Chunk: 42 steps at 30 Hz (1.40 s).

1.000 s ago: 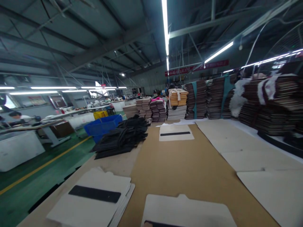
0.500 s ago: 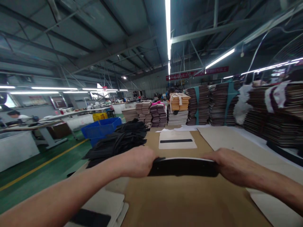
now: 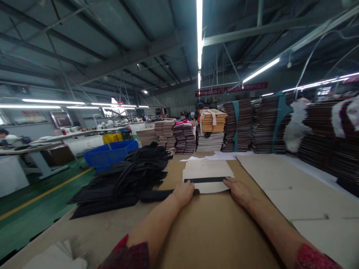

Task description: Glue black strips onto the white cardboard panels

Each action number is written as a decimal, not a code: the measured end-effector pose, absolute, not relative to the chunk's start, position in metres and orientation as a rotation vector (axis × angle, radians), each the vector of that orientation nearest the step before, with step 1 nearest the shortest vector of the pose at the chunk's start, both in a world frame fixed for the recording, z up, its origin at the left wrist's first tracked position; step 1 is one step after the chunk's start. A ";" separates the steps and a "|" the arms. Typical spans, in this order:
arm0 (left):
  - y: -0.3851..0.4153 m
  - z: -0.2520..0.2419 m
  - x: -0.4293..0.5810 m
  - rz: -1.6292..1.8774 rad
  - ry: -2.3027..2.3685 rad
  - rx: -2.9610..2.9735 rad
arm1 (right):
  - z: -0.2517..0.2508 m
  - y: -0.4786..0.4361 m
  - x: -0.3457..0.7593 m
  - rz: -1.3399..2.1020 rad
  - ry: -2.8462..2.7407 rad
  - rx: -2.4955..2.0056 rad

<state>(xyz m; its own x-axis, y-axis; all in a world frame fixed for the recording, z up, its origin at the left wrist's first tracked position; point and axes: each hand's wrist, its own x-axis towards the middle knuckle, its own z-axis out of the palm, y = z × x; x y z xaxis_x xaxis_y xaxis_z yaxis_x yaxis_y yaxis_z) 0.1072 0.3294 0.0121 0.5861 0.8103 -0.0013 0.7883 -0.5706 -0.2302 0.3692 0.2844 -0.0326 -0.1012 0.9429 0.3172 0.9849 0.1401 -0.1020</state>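
Facing the brown table (image 3: 215, 235), we see its surface run from beneath our forearms to beyond our left hand (image 3: 183, 193) and right hand (image 3: 238, 190). Tall dark stacks (image 3: 265, 125) stand past the right hand and off to its right. A heap (image 3: 123, 179) of black pieces lies left of the left hand, with a blue bin (image 3: 108, 153) farther off behind it. Pale sheets (image 3: 283, 188) lie flat to the right of the right hand. Well beyond both hands, a pale stack (image 3: 210, 141) bears a yellow bundle (image 3: 213, 121). Nearer to us than the left hand, and to its left, sits a white pile (image 3: 60, 256), cut off below by the edge of our view.

Flat on the table, between our hands and reaching beyond them, rests the panel (image 3: 207, 168). Our left hand is curled, knuckles up, at one end of a black strip (image 3: 206, 180) that crosses the panel; a second strip (image 3: 155, 195) passes under that hand, an end showing on either side. Our right hand bends its fingers onto the first strip's other end. We cannot tell whether either hand pinches or only presses.
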 end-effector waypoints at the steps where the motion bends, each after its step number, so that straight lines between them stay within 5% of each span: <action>1: 0.331 0.001 0.107 0.154 -1.344 -2.615 | -0.045 0.286 0.369 -0.179 -2.103 -1.901; 10: 0.340 -0.009 0.102 0.171 -1.345 -2.659 | -0.063 0.290 0.371 -0.091 -2.030 -2.001; 17: 0.319 0.036 0.121 0.366 -1.438 -2.617 | -0.021 0.273 0.371 0.126 -2.097 -2.098; 26: 0.151 0.048 0.160 0.335 -0.949 -3.188 | 0.059 0.050 0.502 0.175 -1.850 -2.208; 33: 0.046 0.021 0.219 0.229 -0.754 -3.521 | 0.000 -0.108 0.580 -0.056 -1.291 -2.491; 42: 0.022 0.002 0.273 0.203 -0.817 -3.523 | -0.074 -0.121 0.565 -0.076 -1.264 -2.467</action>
<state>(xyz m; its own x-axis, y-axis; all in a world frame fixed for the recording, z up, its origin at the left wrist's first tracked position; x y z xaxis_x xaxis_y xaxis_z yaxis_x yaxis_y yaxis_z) 0.2733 0.0217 0.0023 0.8981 0.3881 -0.2070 0.4399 -0.7909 0.4255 0.5649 -0.1214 -0.0742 0.5967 0.7740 0.2118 0.7939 -0.5309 -0.2965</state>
